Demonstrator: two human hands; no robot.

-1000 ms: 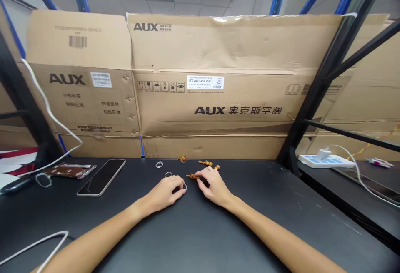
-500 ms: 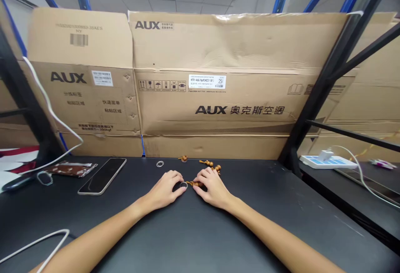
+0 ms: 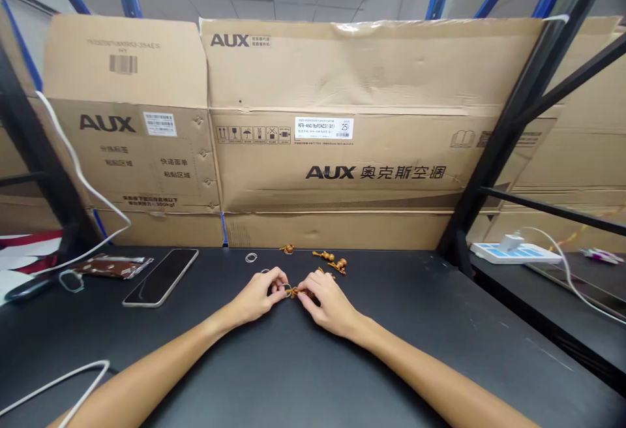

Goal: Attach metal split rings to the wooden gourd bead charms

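A small brown gourd-shaped charm (image 3: 294, 292) sits at the centre of the black counter (image 3: 342, 363), pinched between both hands. The left hand (image 3: 258, 299) has its fingertips closed on the charm's left end, and the right hand (image 3: 328, 303) grips the right end. Loose brown charms (image 3: 337, 265) lie at 1 o'clock and a thin metal ring (image 3: 250, 257) at 11 o'clock. A dark smartphone (image 3: 160, 276) lies at 9 o'clock, and tan cardboard boxes (image 3: 342, 154) stand at 12 o'clock.

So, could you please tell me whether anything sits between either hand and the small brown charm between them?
Nothing visible does. The left hand and right hand both pinch the brown charm. The other charms and the loose ring lie farther back on the table, apart from the hands.
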